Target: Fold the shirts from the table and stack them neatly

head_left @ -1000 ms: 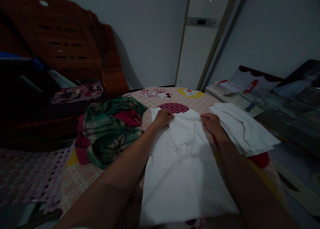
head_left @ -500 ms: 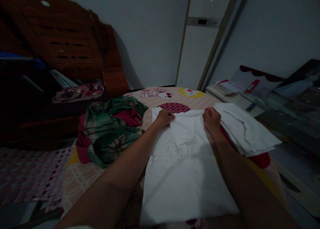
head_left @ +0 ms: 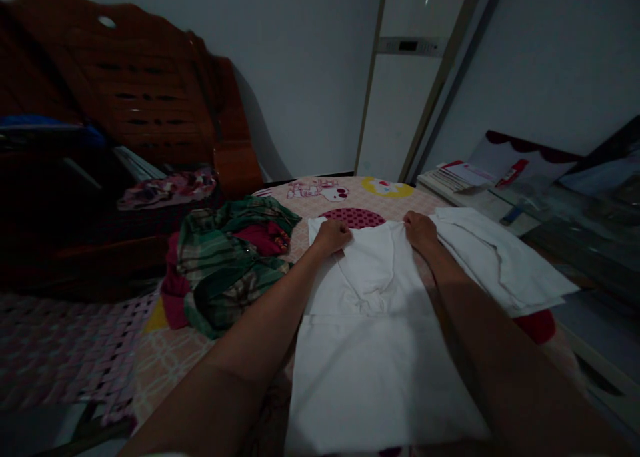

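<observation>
A white garment (head_left: 367, 370), its exact kind unclear, lies spread lengthwise on the patterned round table (head_left: 173, 377), with a crosswise seam or fold and some creases near its middle. At its far edge, my left hand (head_left: 332, 237) pinches the cloth towards the left corner. My right hand (head_left: 420, 230) grips the far right corner, fingers closed on the fabric. Both forearms reach along either side of the cloth. To the right, close by my right hand, rests a stack of folded white cloth (head_left: 500, 260). A crumpled green plaid shirt (head_left: 225, 264) with magenta fabric lies at the left.
A carved wooden bench (head_left: 145, 90) stands at the back left, with a pink patterned cloth (head_left: 170, 190) on it. A woven pink seat (head_left: 65, 350) is at the lower left. Right of the table are a cabinet with papers (head_left: 460, 176) and a glass shelf (head_left: 525, 210).
My right hand has shifted slightly left along the far edge, drawing the corner inward. My left hand keeps its hold. The whole view has turned slightly left.
</observation>
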`<action>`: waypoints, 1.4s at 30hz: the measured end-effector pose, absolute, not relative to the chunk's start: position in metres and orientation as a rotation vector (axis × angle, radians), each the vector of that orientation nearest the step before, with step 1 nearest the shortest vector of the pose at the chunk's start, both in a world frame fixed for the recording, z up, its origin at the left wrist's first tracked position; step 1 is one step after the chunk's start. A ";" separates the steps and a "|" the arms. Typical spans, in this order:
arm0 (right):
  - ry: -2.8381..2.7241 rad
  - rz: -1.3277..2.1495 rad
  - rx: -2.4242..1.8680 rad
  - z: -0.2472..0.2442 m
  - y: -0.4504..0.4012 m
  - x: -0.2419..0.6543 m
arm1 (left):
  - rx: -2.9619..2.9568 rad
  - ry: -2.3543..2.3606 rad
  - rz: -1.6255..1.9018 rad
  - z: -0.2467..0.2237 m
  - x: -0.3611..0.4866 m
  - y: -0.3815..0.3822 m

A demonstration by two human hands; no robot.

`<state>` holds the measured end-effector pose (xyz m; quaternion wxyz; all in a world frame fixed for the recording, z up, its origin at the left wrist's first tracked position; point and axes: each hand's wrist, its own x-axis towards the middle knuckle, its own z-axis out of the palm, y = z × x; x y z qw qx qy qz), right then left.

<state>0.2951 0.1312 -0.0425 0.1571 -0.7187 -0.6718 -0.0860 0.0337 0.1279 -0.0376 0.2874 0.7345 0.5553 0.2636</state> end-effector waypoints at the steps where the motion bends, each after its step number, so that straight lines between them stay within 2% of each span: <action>1: -1.949 -0.255 -2.075 -0.042 0.133 0.295 | 1.994 1.492 0.709 -0.038 0.034 0.129; 8: -1.789 -0.222 -2.190 -0.043 0.143 0.298 | 2.000 1.498 0.621 -0.039 0.034 0.127; 16: -1.661 0.321 -2.171 -0.045 0.149 0.312 | 2.056 1.524 0.555 -0.034 0.034 0.123; 21: -1.627 0.071 -2.097 -0.050 0.152 0.301 | 2.294 1.593 0.503 -0.040 0.041 0.124; 29: -1.526 0.074 -2.040 -0.049 0.157 0.300 | 2.325 1.614 0.485 -0.042 0.042 0.125; 37: -1.951 -0.006 -2.014 -0.052 0.154 0.302 | 2.304 1.589 0.506 -0.040 0.042 0.124; 42: -1.954 -0.050 -2.038 -0.049 0.155 0.299 | 2.299 1.579 0.511 -0.034 0.039 0.126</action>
